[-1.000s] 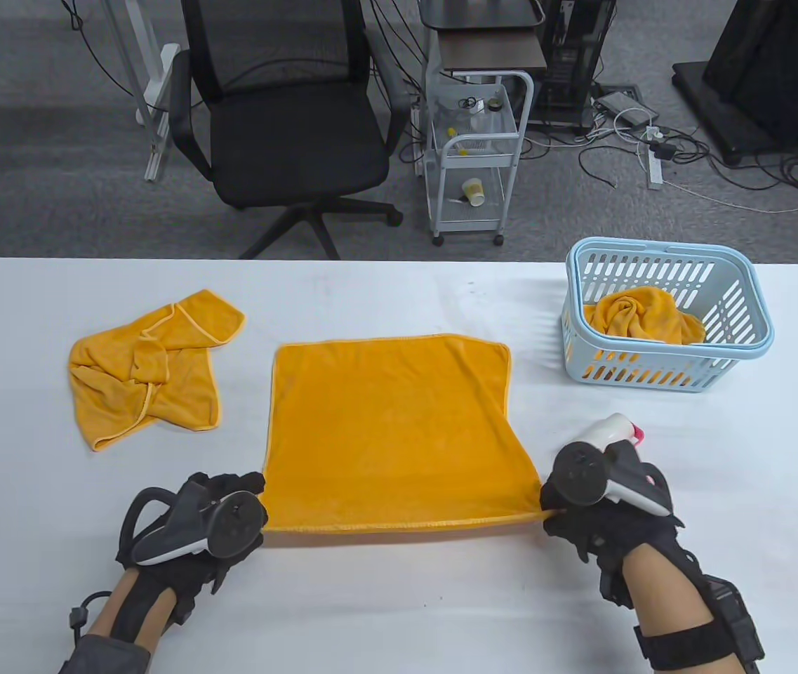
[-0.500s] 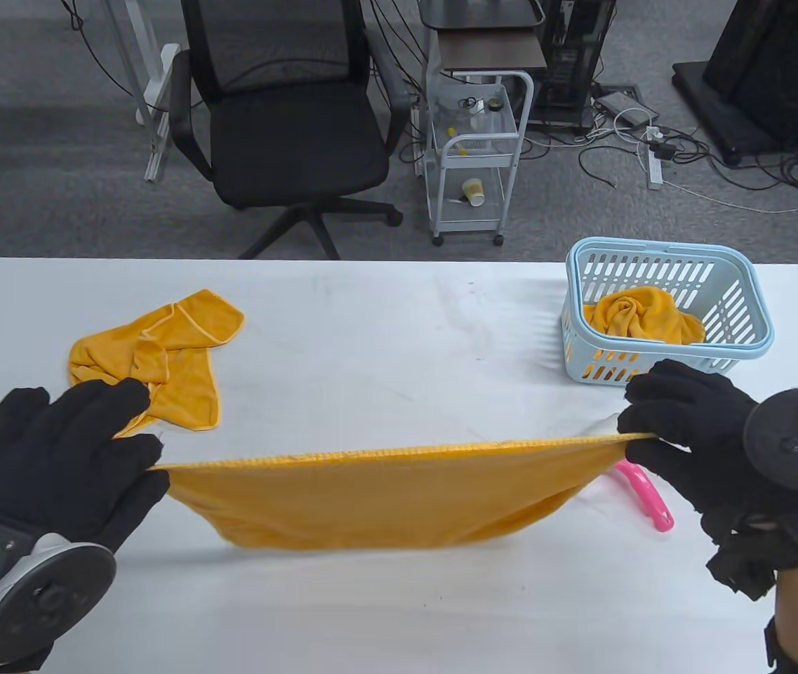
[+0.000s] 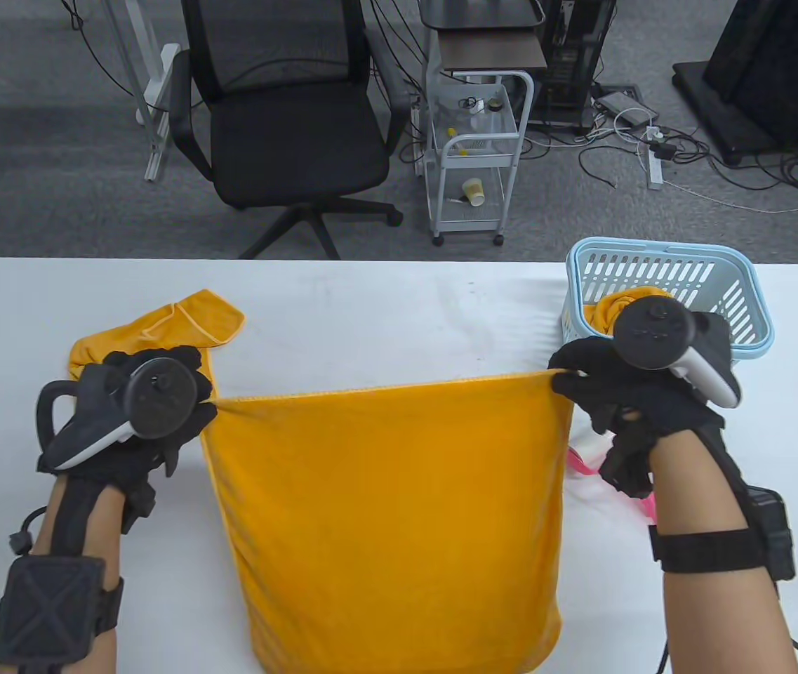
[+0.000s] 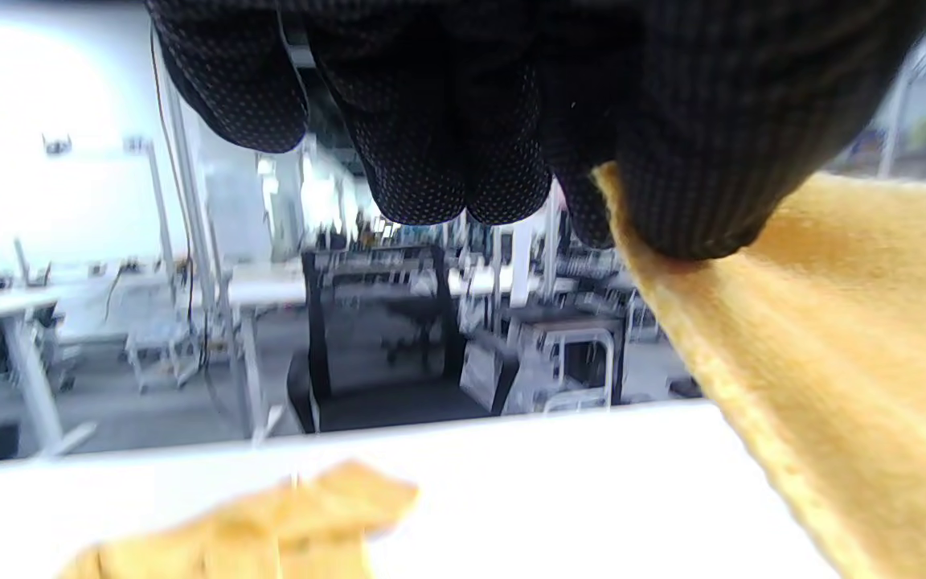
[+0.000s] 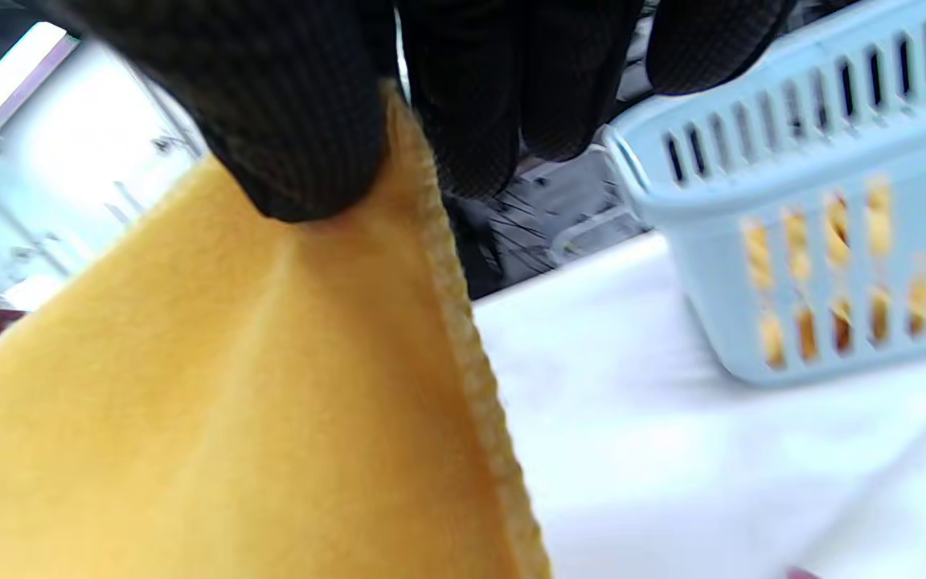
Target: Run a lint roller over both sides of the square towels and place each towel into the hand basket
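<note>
An orange square towel (image 3: 384, 519) hangs stretched above the table, held by its two upper corners. My left hand (image 3: 160, 411) pinches the left corner; the left wrist view shows its thumb and fingers (image 4: 672, 185) clamped on the towel's hem (image 4: 817, 354). My right hand (image 3: 606, 390) pinches the right corner, seen close in the right wrist view with the towel (image 5: 214, 418) under the thumb. A pink and white lint roller (image 3: 592, 463) lies on the table, mostly hidden behind my right hand. The light blue hand basket (image 3: 746, 309) at the right holds another orange towel (image 3: 606, 309).
A crumpled orange towel (image 3: 191, 316) lies on the white table (image 3: 384, 316) behind my left hand, also in the left wrist view as the crumpled towel (image 4: 270, 523). Beyond the far table edge are a black office chair (image 3: 286, 133) and a small white trolley (image 3: 476, 161).
Both hands lifted the flat towel by its near corners, raised it, and swung those corners away from me. The towel now hangs facing me with its other side showing.
</note>
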`<state>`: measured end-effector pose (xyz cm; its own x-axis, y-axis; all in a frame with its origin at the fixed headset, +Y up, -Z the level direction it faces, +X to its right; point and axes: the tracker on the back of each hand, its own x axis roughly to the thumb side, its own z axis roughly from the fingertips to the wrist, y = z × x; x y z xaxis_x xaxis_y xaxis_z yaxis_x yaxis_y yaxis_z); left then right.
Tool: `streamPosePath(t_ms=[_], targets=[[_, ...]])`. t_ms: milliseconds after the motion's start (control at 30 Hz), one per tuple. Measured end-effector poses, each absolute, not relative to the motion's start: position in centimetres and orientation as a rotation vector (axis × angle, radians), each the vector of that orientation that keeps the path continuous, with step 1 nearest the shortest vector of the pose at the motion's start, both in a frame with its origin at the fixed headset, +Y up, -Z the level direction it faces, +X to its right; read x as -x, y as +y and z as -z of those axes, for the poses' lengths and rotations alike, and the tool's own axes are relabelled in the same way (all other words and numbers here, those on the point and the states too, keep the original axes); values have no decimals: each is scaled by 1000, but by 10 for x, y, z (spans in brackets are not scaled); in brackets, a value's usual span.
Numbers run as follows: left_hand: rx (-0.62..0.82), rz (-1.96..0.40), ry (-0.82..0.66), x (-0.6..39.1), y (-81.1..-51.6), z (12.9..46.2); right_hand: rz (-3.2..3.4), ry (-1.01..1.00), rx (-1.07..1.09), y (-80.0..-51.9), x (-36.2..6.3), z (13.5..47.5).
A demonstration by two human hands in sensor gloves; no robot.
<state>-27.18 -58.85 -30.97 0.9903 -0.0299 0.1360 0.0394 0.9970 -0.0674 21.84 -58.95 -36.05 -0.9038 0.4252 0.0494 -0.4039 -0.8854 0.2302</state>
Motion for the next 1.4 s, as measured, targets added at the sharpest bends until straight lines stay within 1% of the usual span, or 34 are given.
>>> streamPosePath(t_ms=[33, 67, 100, 133, 167, 267, 333, 467, 533, 600, 733, 800, 867, 933, 1033, 1167, 1233, 1267, 1300, 1333, 1367, 1400], targets=[[129, 43, -111, 270, -616, 326, -2723, 344, -58, -618, -213, 374], [159, 47, -94, 270, -631, 335, -2724, 371, -26, -631, -212, 380], [197, 38, -68, 268, -655, 346, -2707, 412, 23, -651, -210, 388], [239, 70, -53, 265, -673, 355, -2690, 456, 87, -670, -208, 396], [264, 101, -32, 263, -690, 363, -2691, 455, 143, -686, -207, 403], [278, 107, 17, 258, -720, 381, -2703, 417, 272, -714, -204, 420], [258, 116, 49, 254, -730, 392, -2716, 385, 335, -724, -201, 428], [179, 171, 141, 245, -737, 412, -2732, 226, 468, -730, -197, 440], [108, 182, 199, 241, -736, 417, -2712, 142, 560, -729, -195, 441], [109, 188, 204, 237, -736, 417, -2703, 110, 561, -727, -193, 440], [145, 172, 131, 234, -729, 402, -2783, 120, 420, -715, -191, 431], [251, 167, 51, 234, -726, 388, -2845, 154, 355, -705, -194, 422], [294, 147, -7, 235, -724, 373, -2899, 153, 307, -695, -200, 412], [323, 123, -71, 235, -726, 355, -2943, 137, 306, -687, -210, 398], [422, 105, -143, 233, -735, 325, -3070, 257, 327, -682, -231, 377], [528, 134, -171, 229, -756, 295, -3184, 479, 447, -691, -268, 348], [577, 171, -171, 229, -769, 286, -3147, 629, 515, -702, -287, 334], [585, 180, -171, 229, -772, 285, -3135, 662, 527, -704, -290, 331], [594, 192, -174, 230, -777, 284, -3099, 752, 577, -713, -300, 325], [604, 194, -180, 230, -782, 284, -3083, 797, 608, -719, -305, 321], [590, 189, -174, 231, -785, 283, -3074, 809, 641, -726, -310, 317], [562, 199, -178, 231, -786, 283, -3073, 771, 669, -731, -313, 315]])
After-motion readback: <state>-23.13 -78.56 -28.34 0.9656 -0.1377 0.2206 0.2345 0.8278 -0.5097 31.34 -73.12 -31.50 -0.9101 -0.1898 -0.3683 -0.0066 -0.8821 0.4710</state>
